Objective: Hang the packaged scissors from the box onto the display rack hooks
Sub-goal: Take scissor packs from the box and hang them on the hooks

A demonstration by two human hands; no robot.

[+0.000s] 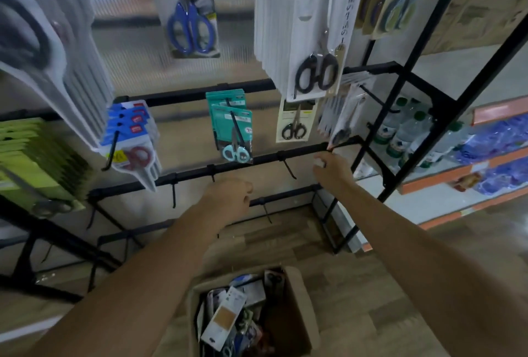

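Note:
A cardboard box (300,302) stands on the wood floor below me, with several packaged scissors (228,314) piled inside. The black display rack (257,159) fills the view ahead. My right hand (333,169) reaches up to the rail's right end, its fingertips pinching the lower tip of a tilted white scissors pack (345,119) that hangs there. My left hand (230,196) is a loose fist with nothing in it, just below a bare hook (213,176). More bare hooks (290,169) stick out of the lower rails.
Teal packs (234,134), blue-and-red packs (133,139), green packs (34,162) and a small black-handled pack (295,125) hang on the rack. Large scissors packs (311,68) dangle above. Water bottles (400,134) and orange-edged shelves (457,185) stand to the right.

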